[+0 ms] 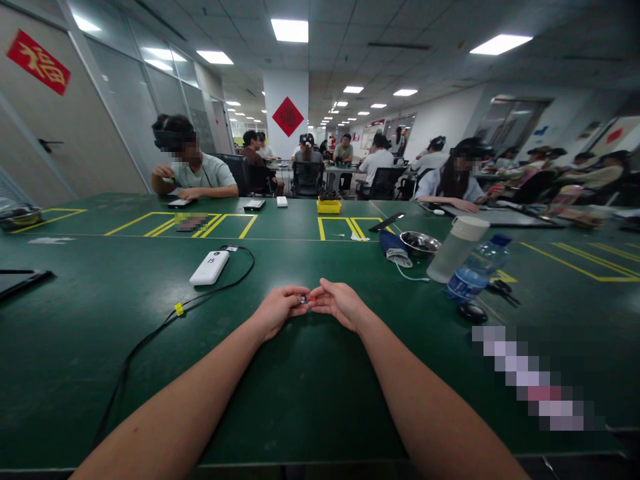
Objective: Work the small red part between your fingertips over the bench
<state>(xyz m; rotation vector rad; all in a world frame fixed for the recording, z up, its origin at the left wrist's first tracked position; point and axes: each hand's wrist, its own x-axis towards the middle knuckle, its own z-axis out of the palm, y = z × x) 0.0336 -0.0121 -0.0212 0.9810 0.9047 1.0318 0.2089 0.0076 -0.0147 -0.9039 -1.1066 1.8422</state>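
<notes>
Over the middle of the green table (310,387), my two hands meet at the fingertips. My left hand (277,312) pinches a small dark-and-silver piece (303,299) between thumb and fingers; its kind is too small to make out. My right hand (343,307) has its fingers bent around a small orange piece (313,299), right beside the silver one. Whether the two pieces are joined I cannot tell. Fingers partly cover both.
Left of my hands lies a white power bank (209,268) with a black cable (150,333). To the right stand a frosted bottle (455,250), a water bottle (477,267), a steel bowl (420,242) and a black mouse (472,313). People sit across the table.
</notes>
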